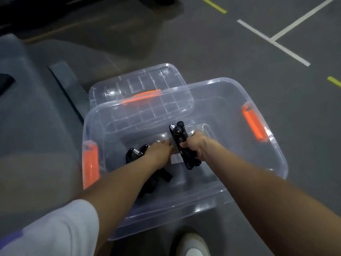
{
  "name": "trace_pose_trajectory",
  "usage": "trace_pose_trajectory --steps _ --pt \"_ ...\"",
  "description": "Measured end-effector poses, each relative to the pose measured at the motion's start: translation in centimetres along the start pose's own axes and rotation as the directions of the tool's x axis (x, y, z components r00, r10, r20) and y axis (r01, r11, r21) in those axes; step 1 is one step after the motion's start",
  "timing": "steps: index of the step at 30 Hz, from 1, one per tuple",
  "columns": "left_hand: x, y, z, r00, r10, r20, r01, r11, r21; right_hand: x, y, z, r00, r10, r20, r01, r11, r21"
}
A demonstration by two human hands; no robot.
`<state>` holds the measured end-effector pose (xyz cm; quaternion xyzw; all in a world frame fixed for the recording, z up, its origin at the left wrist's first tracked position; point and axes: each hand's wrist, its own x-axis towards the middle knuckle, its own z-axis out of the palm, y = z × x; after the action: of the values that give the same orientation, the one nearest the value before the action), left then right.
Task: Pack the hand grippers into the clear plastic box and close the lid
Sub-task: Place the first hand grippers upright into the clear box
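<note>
The clear plastic box [239,100], glossy with rounded corners, is sitting open on the grey floor and serving as the landmark. On its left rim an orange latch [90,163] is showing; another orange latch [254,124] is on its right rim. Inside, toward the left, one black hand gripper [134,152] with a metal coil spring is lying on the bottom, and the left hand [158,150] is reaching over it with fingers stretched out flat, holding nothing. Just right of it, the right hand [197,145] is curling its fingers around a second black hand gripper [182,145], squeezed narrow. Behind the box, the ribbed clear lid [140,84] is lying partly under it. A small white label on the box floor is unreadable.
</note>
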<state>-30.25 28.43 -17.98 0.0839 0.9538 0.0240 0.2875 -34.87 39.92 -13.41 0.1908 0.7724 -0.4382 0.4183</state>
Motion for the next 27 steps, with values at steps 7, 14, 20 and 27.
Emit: trace_pose_trajectory --steps 7,14,20,27 --pt "0.7 0.0 -0.1 0.997 0.065 0.029 -0.069 0.983 0.169 0.6 0.4 0.1 1.000 0.012 -0.010 -0.012 1.000 0.005" --pt "-3.1 -4.5 -2.5 0.949 0.302 0.085 -0.314 0.895 0.318 0.0 0.1 1.7 1.000 -0.004 -0.007 0.005 1.000 0.023" --pt "-7.7 -7.5 -3.5 0.977 0.162 0.141 -0.203 0.906 0.371 -1.5 0.0 6.5 0.996 -0.007 0.092 0.015 0.996 -0.090" --pt "-8.7 -6.3 -5.0 0.972 -0.005 0.234 -0.093 0.908 0.408 -2.0 0.3 10.6 0.985 -0.028 0.173 0.081 0.947 -0.312"
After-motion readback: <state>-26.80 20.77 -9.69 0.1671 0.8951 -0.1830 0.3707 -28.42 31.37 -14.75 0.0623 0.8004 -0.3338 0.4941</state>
